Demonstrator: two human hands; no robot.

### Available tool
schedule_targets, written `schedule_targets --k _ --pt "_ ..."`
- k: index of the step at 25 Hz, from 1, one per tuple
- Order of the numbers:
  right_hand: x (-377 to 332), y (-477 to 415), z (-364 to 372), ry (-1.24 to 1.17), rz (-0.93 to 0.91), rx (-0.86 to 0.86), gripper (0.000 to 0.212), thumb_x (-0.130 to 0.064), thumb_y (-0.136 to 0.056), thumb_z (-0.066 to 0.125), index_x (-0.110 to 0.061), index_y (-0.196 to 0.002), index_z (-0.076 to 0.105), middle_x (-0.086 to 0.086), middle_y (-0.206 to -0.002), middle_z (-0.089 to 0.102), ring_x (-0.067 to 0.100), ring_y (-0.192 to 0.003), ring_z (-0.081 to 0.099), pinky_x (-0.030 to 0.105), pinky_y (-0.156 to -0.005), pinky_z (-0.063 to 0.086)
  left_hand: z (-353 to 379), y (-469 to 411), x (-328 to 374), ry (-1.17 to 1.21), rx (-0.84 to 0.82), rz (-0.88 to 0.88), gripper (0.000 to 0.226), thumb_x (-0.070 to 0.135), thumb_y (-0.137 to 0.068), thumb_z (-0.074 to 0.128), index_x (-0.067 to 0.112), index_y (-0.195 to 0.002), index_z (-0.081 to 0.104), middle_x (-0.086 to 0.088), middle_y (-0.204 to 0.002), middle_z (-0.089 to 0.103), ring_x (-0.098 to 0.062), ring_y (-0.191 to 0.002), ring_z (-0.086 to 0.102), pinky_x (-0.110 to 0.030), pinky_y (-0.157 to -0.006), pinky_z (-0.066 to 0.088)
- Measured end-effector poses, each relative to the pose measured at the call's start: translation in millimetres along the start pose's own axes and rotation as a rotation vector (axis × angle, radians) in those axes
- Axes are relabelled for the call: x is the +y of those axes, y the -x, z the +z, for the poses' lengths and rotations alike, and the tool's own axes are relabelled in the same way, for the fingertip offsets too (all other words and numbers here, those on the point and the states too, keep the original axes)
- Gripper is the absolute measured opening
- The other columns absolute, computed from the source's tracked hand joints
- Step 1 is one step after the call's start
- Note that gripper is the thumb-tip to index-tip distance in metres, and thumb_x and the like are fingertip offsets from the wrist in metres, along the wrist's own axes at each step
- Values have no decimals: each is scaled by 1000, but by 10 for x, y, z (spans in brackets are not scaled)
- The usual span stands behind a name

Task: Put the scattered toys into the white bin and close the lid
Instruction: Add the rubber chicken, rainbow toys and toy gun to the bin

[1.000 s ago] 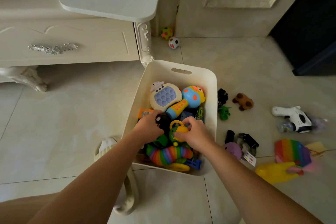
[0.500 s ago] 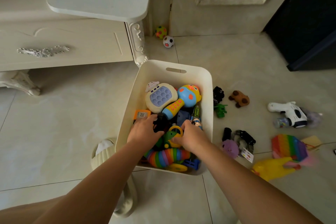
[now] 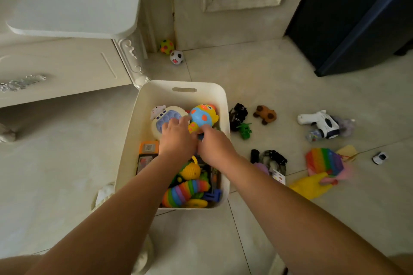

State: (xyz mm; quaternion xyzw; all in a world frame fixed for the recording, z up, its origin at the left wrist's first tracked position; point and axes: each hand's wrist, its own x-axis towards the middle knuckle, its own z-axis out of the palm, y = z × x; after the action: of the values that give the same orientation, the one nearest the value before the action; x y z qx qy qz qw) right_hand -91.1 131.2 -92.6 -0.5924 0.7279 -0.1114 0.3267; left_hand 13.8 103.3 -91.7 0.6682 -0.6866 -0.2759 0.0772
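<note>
The open white plastic bin (image 3: 143, 118) sits mid-floor, full of toys. Both hands reach inside: left hand (image 3: 177, 138) spread flat on the round lavender pop-button game (image 3: 164, 118), right hand (image 3: 215, 145) by the blue giraffe microphone's (image 3: 202, 116) handle, grip unclear. At twelve o'clock lie two spotted balls (image 3: 173, 51); at three o'clock, one rainbow pop mat (image 3: 324, 161).

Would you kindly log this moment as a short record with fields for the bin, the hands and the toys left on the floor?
bin: white bin, open, no lid in view, partly filled with toys
left hand: inside the bin, fingers on the pop-button game
right hand: inside the bin, beside the blue toy microphone
grip: cannot tell for either hand
floor right of bin: brown toy animal, white toy gun, rainbow pop pad, yellow toy
floor by wall: two balls
</note>
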Motion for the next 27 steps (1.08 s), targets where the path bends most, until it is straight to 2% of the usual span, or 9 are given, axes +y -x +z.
schedule_targets --k 4,8,10,13,16,18,22,24,27 --pt "598 33 -715 -472 120 329 26 -16 -97 42 -21 -115 60 -8 -99 61 14 -92 62 27 -72 48 184 -10 897 279 108 319 36 14 -89 54 17 -124 61 -10 -119 60 -28 -111 55 -34 -96 40" --pt "1955 43 -909 -697 504 468 35 -12 -89 50 -23 -122 54 6 -89 66 24 -80 64 38 -78 54 724 92 1529 385 -376 333 31 25 -93 55 27 -123 61 7 -119 59 -10 -104 57 -23 -90 42" --pt "2536 157 -830 -720 761 565 49 -17 -86 62 -13 -132 47 16 -107 65 33 -96 62 39 -86 52 1009 107 1653 381 -533 265 31 27 -93 54 29 -124 60 7 -122 58 -10 -108 56 -24 -91 42" --pt "3124 418 -534 -587 1125 487 75 -34 -82 71 -1 -139 36 20 -136 49 37 -125 49 41 -102 42 1377 133 1707 364 -649 130 31 22 -94 52 21 -125 58 3 -112 58 -16 -94 57 -27 -81 48" --pt "3387 410 -184 -788 1206 356 84 -39 -74 78 -1 -137 38 22 -134 51 38 -121 53 49 -102 46 1634 131 1700 371 -739 15 25 21 -94 50 22 -117 59 -3 -97 59 -19 -74 56 -32 -72 52" --pt "3446 348 -56 -877 1284 362 91 -34 -69 84 -1 -137 33 24 -134 50 39 -118 55 51 -98 48 1728 96 1696 244 -830 27 15 18 -95 44 19 -103 57 -9 -69 54 -24 -59 50 -30 -59 46" --pt "3412 364 -69 -983 1265 467 81 -31 -70 81 -4 -132 37 17 -123 53 35 -108 56 47 -91 52 1816 66 1724 243 -878 -19 13 16 -96 44 24 -88 51 -3 -66 46 -19 -54 45 -27 -55 41" --pt "3298 425 -191 -1000 1148 500 60 -35 -77 71 -4 -122 46 15 -106 57 30 -89 57 33 -67 53 1829 87 1709 317 -858 -76 12 24 -93 53 24 -105 53 3 -81 56 -14 -68 55 -26 -61 47" --pt "2922 427 -329 -1233 809 522 29 -26 -76 65 -8 -98 58 8 -79 60 22 -67 57 21 -45 44 1873 134 1710 367 -986 -123 46 38 -79 68 25 -122 58 -7 -120 64 -25 -108 63 -27 -73 51"
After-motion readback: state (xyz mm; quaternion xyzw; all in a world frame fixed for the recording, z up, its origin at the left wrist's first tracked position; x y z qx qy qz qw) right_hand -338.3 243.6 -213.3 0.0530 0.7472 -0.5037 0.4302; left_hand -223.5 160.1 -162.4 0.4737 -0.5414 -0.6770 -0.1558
